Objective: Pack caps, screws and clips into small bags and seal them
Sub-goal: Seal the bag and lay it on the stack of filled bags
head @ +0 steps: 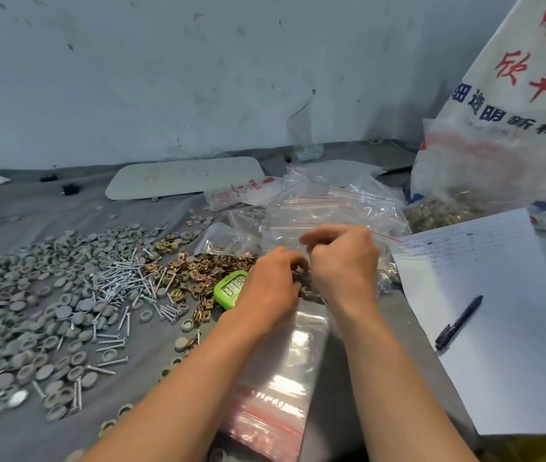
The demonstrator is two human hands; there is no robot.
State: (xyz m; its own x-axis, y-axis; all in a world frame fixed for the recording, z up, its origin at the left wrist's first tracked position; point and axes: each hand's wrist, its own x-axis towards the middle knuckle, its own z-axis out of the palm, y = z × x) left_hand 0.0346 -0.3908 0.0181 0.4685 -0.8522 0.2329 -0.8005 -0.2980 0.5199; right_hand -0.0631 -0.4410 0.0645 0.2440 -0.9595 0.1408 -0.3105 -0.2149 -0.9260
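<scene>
My left hand (271,281) and my right hand (343,261) meet at mid-table, fingers curled, pinching a small clear bag (308,288) with dark parts inside; the hands hide most of it. Grey round caps (31,295) lie spread over the left of the grey cloth. Silver screws (124,281) are heaped in the middle of them. Brass clips (204,265) lie piled just left of my left hand. A stack of empty zip bags (278,378) with red seal lines lies under my forearms.
A green digital timer (229,288) sits beside my left hand. More zip bags (331,208) are piled behind the hands. A paper sheet (498,311) with a dark pen (458,323) lies right. A large white sack (515,95) and a bag of clips (448,208) stand far right.
</scene>
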